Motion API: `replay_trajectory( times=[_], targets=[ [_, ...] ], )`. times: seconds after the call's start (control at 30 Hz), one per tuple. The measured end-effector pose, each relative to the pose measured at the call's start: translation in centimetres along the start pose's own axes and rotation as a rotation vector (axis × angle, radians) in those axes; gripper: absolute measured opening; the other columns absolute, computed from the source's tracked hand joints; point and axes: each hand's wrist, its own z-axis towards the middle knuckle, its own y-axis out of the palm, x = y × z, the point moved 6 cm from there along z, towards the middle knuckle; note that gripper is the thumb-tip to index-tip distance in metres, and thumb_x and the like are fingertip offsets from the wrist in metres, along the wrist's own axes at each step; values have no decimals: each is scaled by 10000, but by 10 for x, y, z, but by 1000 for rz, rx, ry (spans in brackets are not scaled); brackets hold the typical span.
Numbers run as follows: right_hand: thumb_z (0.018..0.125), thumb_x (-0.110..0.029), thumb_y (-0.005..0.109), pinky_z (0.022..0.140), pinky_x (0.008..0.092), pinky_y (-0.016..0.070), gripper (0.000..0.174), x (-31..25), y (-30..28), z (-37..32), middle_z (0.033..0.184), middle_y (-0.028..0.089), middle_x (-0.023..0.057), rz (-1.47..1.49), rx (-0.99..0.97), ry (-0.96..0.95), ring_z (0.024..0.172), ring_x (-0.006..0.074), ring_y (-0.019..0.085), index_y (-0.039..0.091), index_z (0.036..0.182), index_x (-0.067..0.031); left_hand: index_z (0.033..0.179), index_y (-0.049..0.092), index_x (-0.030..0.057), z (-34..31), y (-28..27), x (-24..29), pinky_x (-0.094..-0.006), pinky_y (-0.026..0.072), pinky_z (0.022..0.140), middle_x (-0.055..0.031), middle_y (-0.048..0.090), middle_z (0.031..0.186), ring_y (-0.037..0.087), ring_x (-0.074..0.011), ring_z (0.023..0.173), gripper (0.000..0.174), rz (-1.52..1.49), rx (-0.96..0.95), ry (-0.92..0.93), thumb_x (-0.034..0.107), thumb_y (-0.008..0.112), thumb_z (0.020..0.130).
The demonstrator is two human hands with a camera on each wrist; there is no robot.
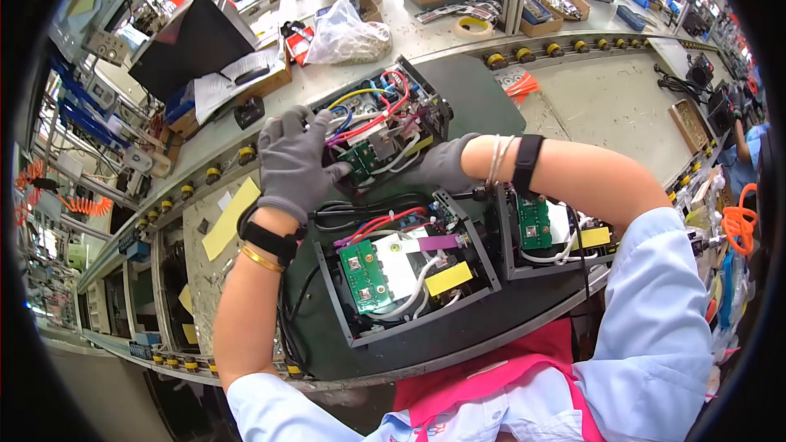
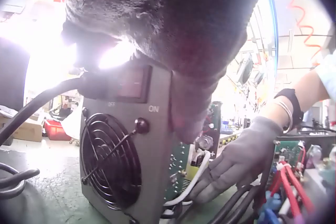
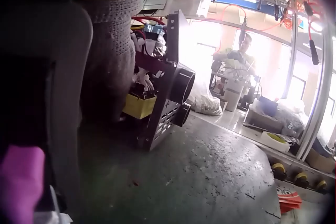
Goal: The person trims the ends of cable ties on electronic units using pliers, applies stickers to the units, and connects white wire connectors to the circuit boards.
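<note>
An open metal electronic unit (image 1: pixel 393 127) with a green circuit board and coloured wires stands at the far side of the dark mat. My gloved left hand (image 1: pixel 293 160) grips its left end, thumb over the near side and fingers over the top. That end carries a fan (image 2: pixel 110 158) behind a wire guard and a rocker switch (image 2: pixel 134 83). Along the unit's near side, low down by a white cable (image 2: pixel 195 179), my gloved right hand (image 2: pixel 236 155) reaches with fairly straight fingers touching it. In the head view those fingertips are partly hidden.
Closer to my body lie a second open unit (image 1: pixel 401 266) and, to its right, a third unit (image 1: pixel 536 225). Black cables (image 1: pixel 360 211) run between the units. A yellow paper (image 1: pixel 232 221) lies at left. Rollers (image 1: pixel 524 55) line the bench's far edge, with a plastic bag (image 1: pixel 348 33) beyond.
</note>
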Motion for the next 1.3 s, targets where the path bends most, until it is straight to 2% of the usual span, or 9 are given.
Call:
replay_trajectory(
  times=[0.13, 0.23, 0.37, 0.47, 0.5, 0.6, 0.8, 0.93, 1.3],
  targets=[
    [819, -172, 605, 802, 478, 499, 517, 14, -43, -30, 1049, 634, 180, -11, 235, 200, 1006, 356, 625, 489, 1319, -113, 1192, 619, 119, 13, 9, 8, -444, 391, 937, -89, 600, 1026, 550, -321, 1021, 654, -81, -28, 22, 335, 842, 617],
    [804, -287, 661, 850, 456, 502, 560, 12, -78, -75, 1282, 558, 205, -61, 1119, 269, 1108, 366, 588, 507, 1306, -90, 1167, 628, 117, 15, 13, 17, -437, 430, 878, -94, 621, 982, 571, -315, 987, 610, -35, -24, 21, 276, 841, 617],
    [789, -484, 669, 931, 462, 468, 798, 25, -74, -32, 1366, 437, 343, -35, 1010, 482, 1202, 419, 514, 411, 1398, -36, 1109, 657, 78, 17, 18, 12, -420, 486, 815, -113, 640, 943, 605, -303, 929, 564, -219, 18, 31, 168, 855, 589],
    [777, -535, 663, 926, 460, 471, 838, 16, -80, -17, 1326, 482, 319, -142, 904, 541, 1180, 402, 524, 419, 1380, -7, 1070, 677, 106, 15, 36, -5, -418, 476, 835, -79, 649, 927, 603, -279, 937, 514, -496, 3, 15, 163, 843, 587],
    [778, -524, 664, 903, 466, 483, 795, 13, -81, -22, 1248, 536, 291, -204, 1031, 519, 1117, 392, 547, 474, 1312, 35, 1058, 684, 125, 15, 42, -9, -419, 465, 851, -60, 652, 925, 597, -268, 950, 497, -592, -3, -3, 170, 837, 587],
    [808, -503, 652, 918, 463, 478, 878, 20, -86, -22, 1255, 519, 312, -43, 831, 436, 1171, 411, 527, 362, 1395, 81, 1115, 647, 52, 15, 37, -7, -414, 523, 726, -119, 629, 918, 625, -297, 813, 543, -611, 75, 151, 114, 842, 612],
    [795, -387, 680, 793, 445, 516, 679, 21, -93, -12, 1101, 605, 228, -23, 750, 529, 1056, 359, 571, 490, 1236, 93, 1236, 551, 69, 6, 23, 5, -430, 499, 783, -116, 587, 999, 601, -329, 879, 694, -191, 159, 105, 194, 847, 621],
    [789, -274, 659, 706, 473, 520, 485, 20, -98, -8, 1048, 626, 184, -61, 760, 567, 1004, 333, 584, 549, 1147, 33, 1264, 560, 119, 10, 24, 4, -415, 454, 868, -86, 622, 1016, 578, -318, 993, 738, -60, -27, -87, 263, 857, 604],
    [823, -274, 635, 684, 492, 529, 578, 25, -101, -4, 1030, 624, 224, -68, 889, 513, 982, 375, 599, 470, 1269, 55, 1162, 630, 126, 8, 39, -17, -390, 478, 897, -73, 664, 1042, 615, -269, 966, 697, -608, 73, -31, 114, 883, 513]
  ],
)
